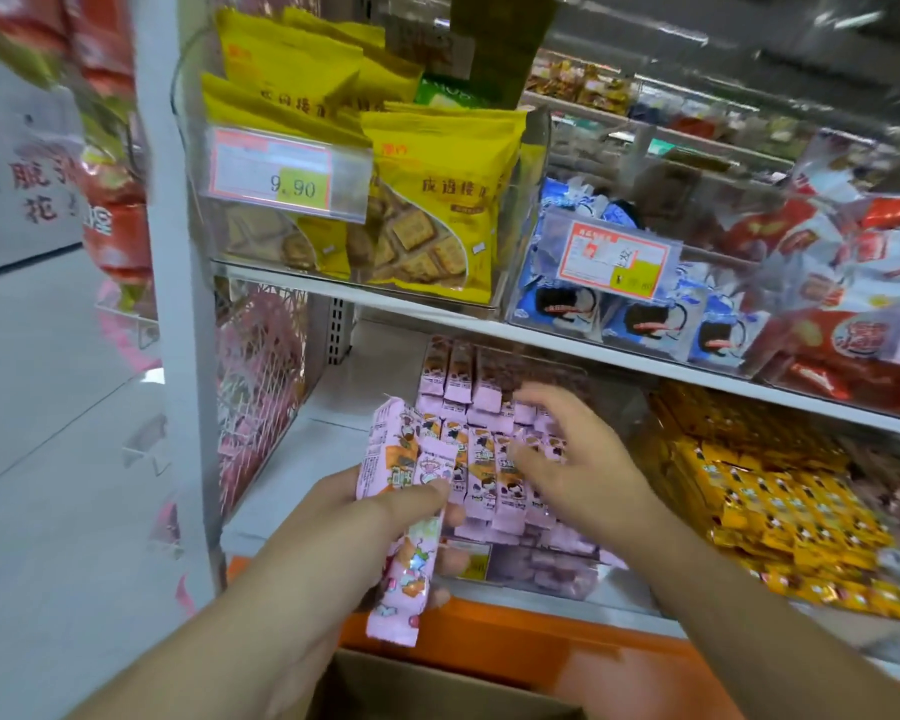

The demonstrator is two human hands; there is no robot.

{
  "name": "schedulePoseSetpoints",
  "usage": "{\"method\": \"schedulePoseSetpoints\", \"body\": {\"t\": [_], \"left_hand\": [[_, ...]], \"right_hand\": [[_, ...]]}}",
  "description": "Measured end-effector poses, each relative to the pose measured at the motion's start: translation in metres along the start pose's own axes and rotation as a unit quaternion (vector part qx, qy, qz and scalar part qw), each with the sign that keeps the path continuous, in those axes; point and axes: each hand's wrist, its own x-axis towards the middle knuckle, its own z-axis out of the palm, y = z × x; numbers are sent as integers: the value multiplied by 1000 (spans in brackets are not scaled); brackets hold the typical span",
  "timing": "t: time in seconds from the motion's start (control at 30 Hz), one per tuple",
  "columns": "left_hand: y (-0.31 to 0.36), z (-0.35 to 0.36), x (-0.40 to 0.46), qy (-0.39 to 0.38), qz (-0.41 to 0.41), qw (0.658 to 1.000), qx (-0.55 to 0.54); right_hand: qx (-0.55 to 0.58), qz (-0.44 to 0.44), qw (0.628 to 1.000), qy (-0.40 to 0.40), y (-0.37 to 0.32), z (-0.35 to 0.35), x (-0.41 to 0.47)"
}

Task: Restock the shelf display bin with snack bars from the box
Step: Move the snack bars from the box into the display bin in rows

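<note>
My left hand (pixel 385 517) grips a small bundle of pink snack bars (pixel 401 480), thumb clamped across the wrappers. My right hand (pixel 567 454), just beside it, hovers with fingers spread over the rows already lying in the clear display bin (pixel 567 574); it's blurred, so I can't tell whether it touches them. To do this well, I should feed bars one at a time, ends aligned with the rows. The cardboard box (pixel 437 688) sits below my wrists; yellow bars (pixel 775 501) lie right of my right hand.

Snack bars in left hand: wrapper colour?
Pink, with orange and white printed graphics, on the snack bars that the left hand grips; head view.
</note>
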Motion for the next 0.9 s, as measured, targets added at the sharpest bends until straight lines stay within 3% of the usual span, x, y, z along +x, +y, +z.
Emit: {"method": "schedulePoseSetpoints", "body": {"t": [0.17, 0.23, 0.33, 0.47, 0.73, 0.9], "left_hand": [[-5, 14, -16, 9, 11, 999, 29], [-4, 17, -29, -48, 7, 998, 35], [-6, 15, -47, -97, -15, 994, 56], [-8, 19, -58, -81, -22, 991, 106], [-10, 25, -62, -116, -38, 990, 76], [-1, 28, -55, -96, -30, 994, 44]], "right_hand": [[64, -100, 991, -56, -49, -11, -98], [70, -118, 987, -82, -62, -11, -113], [80, -101, 985, -116, -66, -12, -121], [142, -68, 974, -161, -55, -24, -127], [230, -4, 972, -51, -42, -25, -119], [354, 68, 933, 18, -29, -36, -116]]}}
